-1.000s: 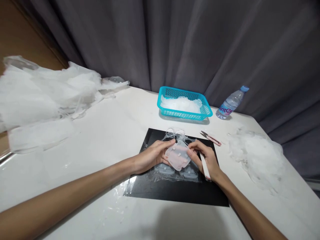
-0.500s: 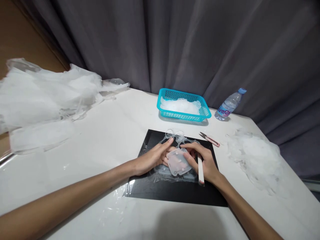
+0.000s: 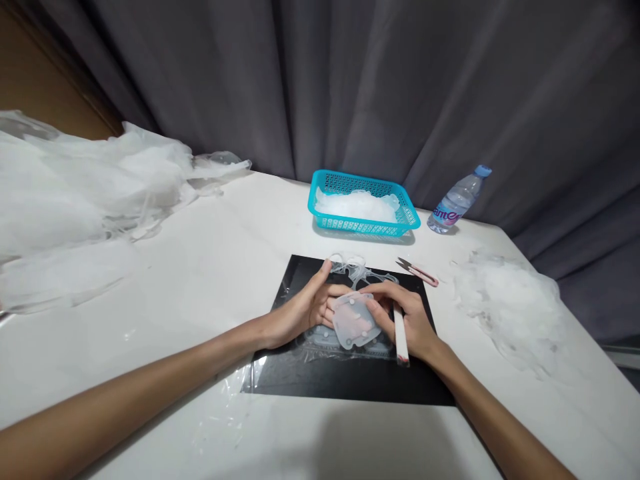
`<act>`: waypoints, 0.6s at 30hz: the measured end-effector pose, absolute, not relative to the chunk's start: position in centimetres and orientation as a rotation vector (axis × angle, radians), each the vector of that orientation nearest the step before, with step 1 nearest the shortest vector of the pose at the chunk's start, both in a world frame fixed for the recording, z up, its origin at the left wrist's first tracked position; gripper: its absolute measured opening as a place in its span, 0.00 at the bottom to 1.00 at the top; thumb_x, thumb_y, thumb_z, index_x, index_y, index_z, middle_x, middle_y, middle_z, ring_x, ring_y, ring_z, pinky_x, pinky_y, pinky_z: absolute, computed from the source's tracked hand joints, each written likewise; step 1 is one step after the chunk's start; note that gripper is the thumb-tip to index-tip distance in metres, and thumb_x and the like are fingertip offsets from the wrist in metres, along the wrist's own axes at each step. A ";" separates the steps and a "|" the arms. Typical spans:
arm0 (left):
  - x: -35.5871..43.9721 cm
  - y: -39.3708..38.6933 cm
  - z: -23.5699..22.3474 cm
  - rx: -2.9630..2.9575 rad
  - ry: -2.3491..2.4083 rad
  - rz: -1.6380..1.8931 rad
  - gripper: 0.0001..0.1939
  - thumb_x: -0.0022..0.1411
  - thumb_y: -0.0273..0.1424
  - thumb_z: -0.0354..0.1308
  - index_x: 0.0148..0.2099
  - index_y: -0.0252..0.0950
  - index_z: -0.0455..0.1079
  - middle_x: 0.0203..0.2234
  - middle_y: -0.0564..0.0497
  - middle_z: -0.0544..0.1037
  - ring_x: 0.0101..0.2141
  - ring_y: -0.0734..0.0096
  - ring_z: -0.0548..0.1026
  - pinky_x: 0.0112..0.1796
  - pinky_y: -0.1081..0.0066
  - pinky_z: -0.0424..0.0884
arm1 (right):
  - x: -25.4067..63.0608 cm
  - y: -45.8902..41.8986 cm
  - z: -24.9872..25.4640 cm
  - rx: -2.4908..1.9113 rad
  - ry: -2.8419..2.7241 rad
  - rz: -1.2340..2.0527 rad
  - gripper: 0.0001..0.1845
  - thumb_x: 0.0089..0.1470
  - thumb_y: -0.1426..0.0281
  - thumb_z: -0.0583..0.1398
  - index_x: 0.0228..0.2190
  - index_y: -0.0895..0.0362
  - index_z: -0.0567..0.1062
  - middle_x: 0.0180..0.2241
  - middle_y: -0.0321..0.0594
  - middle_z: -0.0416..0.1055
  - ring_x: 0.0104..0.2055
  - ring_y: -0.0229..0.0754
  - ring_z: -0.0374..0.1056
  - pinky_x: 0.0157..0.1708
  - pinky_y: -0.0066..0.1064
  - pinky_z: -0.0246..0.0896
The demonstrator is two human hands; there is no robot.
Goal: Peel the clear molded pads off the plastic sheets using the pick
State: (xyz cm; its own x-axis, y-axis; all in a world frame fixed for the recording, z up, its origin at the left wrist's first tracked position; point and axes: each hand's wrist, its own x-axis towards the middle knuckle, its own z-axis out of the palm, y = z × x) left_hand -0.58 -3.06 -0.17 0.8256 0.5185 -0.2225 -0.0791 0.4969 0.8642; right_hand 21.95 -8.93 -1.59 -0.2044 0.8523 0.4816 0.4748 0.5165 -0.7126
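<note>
My right hand (image 3: 403,317) pinches a flat, frosted translucent piece (image 3: 355,321) with rounded corners and small round nubs by its upper right edge. A slim white stick-like handle (image 3: 401,337) is also tucked in that hand, pointing down toward me; its other end is hidden in the fingers. My left hand (image 3: 310,303) is open, thumb raised, its fingers reaching behind the piece's left side. Beneath both hands, clear sheet material (image 3: 325,340) lies on a black mat (image 3: 345,380). Clear stringy loops (image 3: 357,270) lie at the mat's far edge.
A blue basket (image 3: 365,225) of frosted pieces stands behind the mat, with a water bottle (image 3: 457,202) on its right. Pink-handled thread snips (image 3: 419,272) lie by the mat's corner. White translucent material is heaped at left (image 3: 90,180) and right (image 3: 515,307) on the white table (image 3: 200,267).
My left thumb has lifted away from the piece and the left hand has opened. The right hand keeps its pinch. The view has shifted slightly.
</note>
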 end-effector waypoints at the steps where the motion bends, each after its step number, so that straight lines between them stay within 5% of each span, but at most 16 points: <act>1: -0.6 -3.0 -0.2 0.995 0.504 0.388 0.44 0.69 0.66 0.38 0.48 0.32 0.78 0.29 0.46 0.82 0.32 0.67 0.78 0.39 0.70 0.72 | 21.9 -8.9 -1.6 -1.113 -1.826 0.538 0.06 0.65 0.70 0.62 0.43 0.54 0.80 0.30 0.37 0.75 0.28 0.37 0.65 0.29 0.30 0.62; 7: -0.4 -3.3 0.0 1.114 0.400 0.362 0.36 0.74 0.58 0.45 0.47 0.29 0.78 0.38 0.36 0.85 0.41 0.55 0.83 0.47 0.60 0.75 | 21.8 -8.7 -1.8 -1.164 -1.629 0.767 0.06 0.64 0.66 0.63 0.40 0.55 0.78 0.23 0.30 0.67 0.21 0.32 0.53 0.21 0.27 0.49; 14: -0.5 -3.4 0.4 1.151 0.403 0.391 0.23 0.72 0.45 0.59 0.59 0.34 0.75 0.50 0.37 0.84 0.49 0.52 0.83 0.54 0.51 0.75 | 22.3 -8.7 -1.3 -1.200 -1.615 0.827 0.09 0.65 0.62 0.63 0.38 0.55 0.77 0.22 0.31 0.69 0.21 0.35 0.61 0.23 0.28 0.53; 18: -0.5 -3.1 0.4 1.084 0.376 0.342 0.32 0.71 0.53 0.56 0.61 0.31 0.73 0.53 0.33 0.82 0.54 0.46 0.80 0.57 0.46 0.72 | 22.6 -8.7 -0.9 -1.229 -1.597 0.797 0.10 0.66 0.60 0.62 0.38 0.54 0.77 0.21 0.31 0.70 0.22 0.37 0.64 0.23 0.29 0.56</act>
State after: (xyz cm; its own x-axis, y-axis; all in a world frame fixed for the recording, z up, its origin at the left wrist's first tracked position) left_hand -0.52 -3.10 0.44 0.8854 0.4468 -0.1284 -0.0854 0.4278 0.8998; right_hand 22.61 -8.72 -0.85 -0.0592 0.9570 0.2841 0.3479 0.2865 -0.8927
